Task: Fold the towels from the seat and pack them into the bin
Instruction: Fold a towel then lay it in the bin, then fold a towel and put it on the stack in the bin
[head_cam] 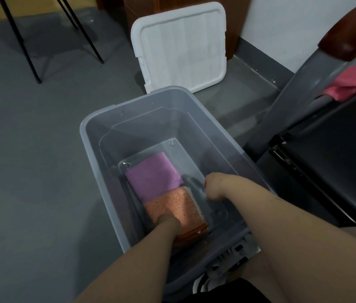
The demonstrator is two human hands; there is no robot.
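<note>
A translucent grey bin (pixel 98 127) stands on the floor below me. On its bottom lie a folded purple towel (pixel 154 176) and, nearer to me, a folded orange towel (pixel 172 206), edge to edge. My left hand (pixel 169 221) reaches down onto the near part of the orange towel; its fingers are hidden beneath it. My right hand (pixel 214 185) hangs inside the bin just right of the towels, fingers loosely curled downward, with nothing in it. A pink towel (pixel 351 84) lies crumpled on the seat at the far right.
The bin's white lid (pixel 179 47) leans upright against a wooden cabinet behind the bin. A black seat (pixel 336 160) with a grey frame and a dark red armrest (pixel 347 38) stands close on the right. Thin black stand legs (pixel 26 51) rise at the top left.
</note>
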